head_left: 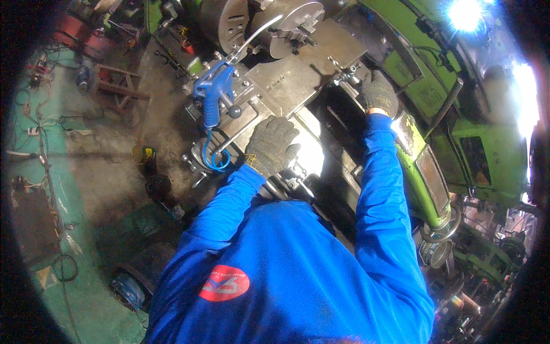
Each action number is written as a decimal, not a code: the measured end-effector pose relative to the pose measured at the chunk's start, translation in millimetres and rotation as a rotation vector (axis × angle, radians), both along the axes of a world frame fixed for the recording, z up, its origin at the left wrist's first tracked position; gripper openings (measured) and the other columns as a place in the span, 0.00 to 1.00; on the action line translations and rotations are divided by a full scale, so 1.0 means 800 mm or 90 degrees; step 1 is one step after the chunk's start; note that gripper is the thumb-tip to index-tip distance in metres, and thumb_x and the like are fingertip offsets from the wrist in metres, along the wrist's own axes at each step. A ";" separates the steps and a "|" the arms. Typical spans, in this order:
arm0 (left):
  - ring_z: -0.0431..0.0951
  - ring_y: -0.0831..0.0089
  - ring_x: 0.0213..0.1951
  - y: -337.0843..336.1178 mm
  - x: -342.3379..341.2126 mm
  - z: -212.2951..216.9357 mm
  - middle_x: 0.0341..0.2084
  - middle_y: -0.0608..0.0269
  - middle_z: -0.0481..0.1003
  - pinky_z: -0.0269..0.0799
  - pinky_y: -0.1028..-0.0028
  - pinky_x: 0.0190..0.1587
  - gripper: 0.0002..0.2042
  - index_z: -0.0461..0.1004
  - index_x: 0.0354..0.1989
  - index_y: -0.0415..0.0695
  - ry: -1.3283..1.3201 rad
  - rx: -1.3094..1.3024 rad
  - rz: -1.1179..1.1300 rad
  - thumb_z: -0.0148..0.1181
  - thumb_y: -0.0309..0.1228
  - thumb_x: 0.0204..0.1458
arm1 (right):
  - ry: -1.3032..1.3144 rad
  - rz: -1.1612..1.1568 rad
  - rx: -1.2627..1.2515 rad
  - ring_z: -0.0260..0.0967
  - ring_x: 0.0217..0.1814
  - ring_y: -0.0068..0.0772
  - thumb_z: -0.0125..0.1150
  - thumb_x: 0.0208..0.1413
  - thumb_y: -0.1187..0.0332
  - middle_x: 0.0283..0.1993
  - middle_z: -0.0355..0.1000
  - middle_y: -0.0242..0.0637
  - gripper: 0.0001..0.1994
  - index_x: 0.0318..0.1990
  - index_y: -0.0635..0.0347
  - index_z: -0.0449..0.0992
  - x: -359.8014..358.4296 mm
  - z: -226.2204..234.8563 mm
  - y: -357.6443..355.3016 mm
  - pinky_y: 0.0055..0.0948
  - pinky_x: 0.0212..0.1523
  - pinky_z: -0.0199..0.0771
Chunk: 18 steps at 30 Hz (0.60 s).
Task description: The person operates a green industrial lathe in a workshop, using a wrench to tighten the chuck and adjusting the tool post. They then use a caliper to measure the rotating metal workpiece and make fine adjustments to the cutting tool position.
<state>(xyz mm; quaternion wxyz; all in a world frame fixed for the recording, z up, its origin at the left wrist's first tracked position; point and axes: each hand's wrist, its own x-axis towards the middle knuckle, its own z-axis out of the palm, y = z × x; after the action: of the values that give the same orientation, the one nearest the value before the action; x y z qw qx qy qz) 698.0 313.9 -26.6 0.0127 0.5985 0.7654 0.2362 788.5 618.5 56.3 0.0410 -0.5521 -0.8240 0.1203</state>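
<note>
Green floor (94,298) meets brown floor (112,129); a light (465,16) glares.

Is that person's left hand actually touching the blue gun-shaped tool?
Apart. The head view shows the left hand to the right of the blue gun-shaped tool, with the metal machine visible between them.

An air gun (212,94) is placed ahead and left of the left hand (271,146), its coiled hose (215,162) hung just left of that hand. Ahead, between both hands, a flat plate (283,74) is set, with a chuck (295,31) mounted beyond. Behind the right hand (378,94), rightward, a machine housing (428,180) is positioned; well leftward, a can (139,153) is stood.
</note>
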 end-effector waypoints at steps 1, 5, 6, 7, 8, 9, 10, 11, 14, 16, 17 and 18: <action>0.71 0.53 0.63 0.000 0.000 -0.002 0.55 0.54 0.77 0.59 0.50 0.70 0.19 0.80 0.51 0.48 0.004 0.003 0.001 0.64 0.45 0.56 | -0.002 -0.002 -0.001 0.72 0.65 0.52 0.45 0.68 0.49 0.63 0.75 0.45 0.22 0.59 0.47 0.76 -0.001 0.000 0.001 0.52 0.62 0.72; 0.71 0.53 0.64 -0.001 0.000 -0.005 0.55 0.54 0.77 0.58 0.51 0.70 0.20 0.80 0.52 0.48 0.004 0.008 0.002 0.64 0.46 0.56 | -0.010 0.002 -0.006 0.72 0.66 0.53 0.44 0.68 0.49 0.63 0.75 0.46 0.22 0.60 0.47 0.76 0.000 -0.002 0.004 0.52 0.62 0.72; 0.70 0.54 0.64 -0.001 0.000 -0.004 0.55 0.54 0.77 0.58 0.51 0.70 0.20 0.80 0.52 0.49 0.003 0.003 0.001 0.63 0.46 0.56 | -0.006 0.003 0.002 0.72 0.66 0.53 0.44 0.68 0.48 0.63 0.75 0.47 0.23 0.60 0.48 0.76 0.001 -0.003 0.005 0.52 0.62 0.72; 0.70 0.54 0.64 -0.001 -0.001 -0.003 0.55 0.54 0.77 0.58 0.51 0.70 0.20 0.80 0.52 0.49 0.003 -0.003 0.002 0.63 0.46 0.56 | -0.003 0.005 0.010 0.72 0.66 0.52 0.44 0.68 0.48 0.63 0.75 0.47 0.23 0.60 0.48 0.76 0.001 -0.003 0.004 0.52 0.62 0.72; 0.70 0.54 0.64 -0.001 -0.001 -0.001 0.55 0.54 0.77 0.58 0.52 0.70 0.20 0.80 0.52 0.49 0.002 -0.008 0.002 0.63 0.46 0.56 | 0.001 0.008 0.019 0.72 0.66 0.52 0.43 0.68 0.48 0.63 0.75 0.47 0.24 0.60 0.49 0.76 0.001 -0.003 0.003 0.52 0.62 0.72; 0.70 0.54 0.64 -0.002 0.000 -0.001 0.55 0.54 0.77 0.58 0.52 0.70 0.20 0.80 0.52 0.49 0.007 -0.005 0.004 0.63 0.46 0.56 | 0.022 0.002 0.020 0.72 0.66 0.52 0.44 0.68 0.48 0.62 0.75 0.48 0.24 0.60 0.49 0.76 0.002 -0.003 0.002 0.52 0.62 0.72; 0.70 0.54 0.64 -0.002 0.001 0.000 0.55 0.54 0.77 0.58 0.52 0.70 0.19 0.80 0.52 0.49 0.012 -0.001 0.008 0.63 0.46 0.56 | 0.043 -0.003 0.021 0.72 0.65 0.53 0.45 0.68 0.48 0.62 0.75 0.49 0.24 0.60 0.50 0.76 0.003 0.000 -0.002 0.52 0.62 0.72; 0.70 0.54 0.64 -0.004 0.001 0.001 0.55 0.55 0.77 0.58 0.52 0.70 0.19 0.80 0.52 0.49 0.017 0.002 0.012 0.62 0.46 0.56 | 0.065 -0.007 0.022 0.72 0.65 0.53 0.45 0.67 0.48 0.61 0.75 0.49 0.24 0.60 0.51 0.76 0.003 0.002 -0.005 0.51 0.62 0.72; 0.71 0.55 0.62 -0.004 -0.002 0.007 0.54 0.56 0.77 0.59 0.53 0.69 0.19 0.80 0.52 0.49 0.026 -0.015 0.005 0.61 0.46 0.57 | 0.152 0.013 0.076 0.73 0.62 0.55 0.49 0.66 0.50 0.58 0.77 0.51 0.23 0.57 0.53 0.77 0.010 -0.010 0.000 0.51 0.60 0.72; 0.72 0.55 0.61 -0.002 -0.002 0.010 0.53 0.57 0.77 0.60 0.53 0.68 0.19 0.80 0.52 0.49 0.032 -0.047 0.005 0.61 0.46 0.57 | 0.184 0.025 0.099 0.74 0.60 0.57 0.51 0.65 0.51 0.56 0.77 0.51 0.22 0.55 0.54 0.78 0.013 -0.015 0.000 0.50 0.58 0.73; 0.72 0.56 0.60 -0.002 -0.003 0.010 0.53 0.57 0.77 0.60 0.54 0.68 0.19 0.80 0.52 0.50 0.034 -0.062 0.005 0.60 0.46 0.57 | 0.200 0.030 0.112 0.74 0.59 0.58 0.52 0.65 0.51 0.55 0.78 0.51 0.21 0.54 0.54 0.79 0.013 -0.016 -0.001 0.50 0.57 0.73; 0.72 0.56 0.60 -0.003 -0.004 0.010 0.53 0.58 0.77 0.60 0.54 0.68 0.20 0.80 0.52 0.50 0.034 -0.058 0.005 0.60 0.47 0.57 | 0.209 0.033 0.112 0.74 0.59 0.58 0.52 0.64 0.51 0.55 0.78 0.51 0.21 0.54 0.54 0.79 0.014 -0.016 -0.002 0.50 0.57 0.73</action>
<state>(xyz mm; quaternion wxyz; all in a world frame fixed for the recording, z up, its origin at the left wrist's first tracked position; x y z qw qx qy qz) 694.9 311.7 -18.9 0.0183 0.6003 0.7779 0.1849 799.3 616.9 43.4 0.2200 -0.4976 -0.8277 0.1373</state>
